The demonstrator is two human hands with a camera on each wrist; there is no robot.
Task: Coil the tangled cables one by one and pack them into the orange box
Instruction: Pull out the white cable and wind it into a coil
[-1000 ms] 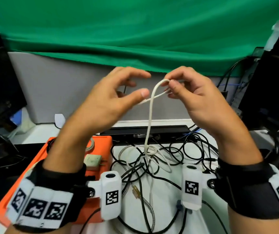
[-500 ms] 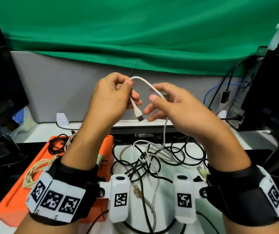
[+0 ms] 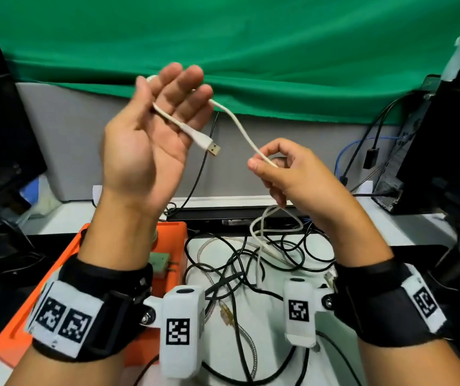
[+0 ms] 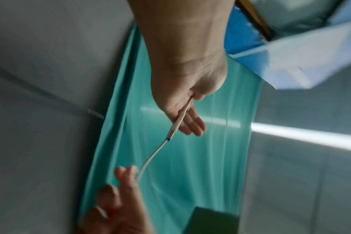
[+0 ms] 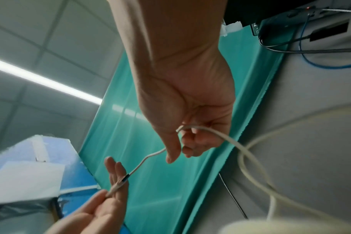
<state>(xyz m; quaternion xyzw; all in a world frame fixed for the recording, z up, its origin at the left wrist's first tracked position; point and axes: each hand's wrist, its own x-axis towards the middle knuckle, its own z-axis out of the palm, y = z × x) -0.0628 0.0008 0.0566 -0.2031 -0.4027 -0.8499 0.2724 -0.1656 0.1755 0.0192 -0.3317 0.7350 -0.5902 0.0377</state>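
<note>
My left hand [image 3: 145, 146] is raised with the palm facing me and the fingers straight. A white USB cable [image 3: 240, 126] lies across that palm, pinned by the thumb, with its plug [image 3: 210, 146] hanging off the palm's right edge. The cable passes behind the fingers and runs down to my right hand [image 3: 293, 174], which pinches it between thumb and forefinger. From there it drops into the tangle of cables [image 3: 237, 260] on the table. The orange box [image 3: 173, 246] lies lower left, under my left forearm. In the wrist views, the left hand [image 4: 182, 95] and the right hand [image 5: 190, 110] share the cable.
A greenish adapter [image 3: 159, 263] lies in the box. Black cables and a clear braided cable with a gold plug [image 3: 224, 310] cover the white table. A black bar [image 3: 223, 215] sits behind them. Dark monitors [image 3: 451, 140] stand at both sides, with a green cloth [image 3: 251, 51] behind.
My left hand has risen, turned its palm toward me and straightened its fingers, so the cable now runs round them. My right hand has slid down the cable to the lower right.
</note>
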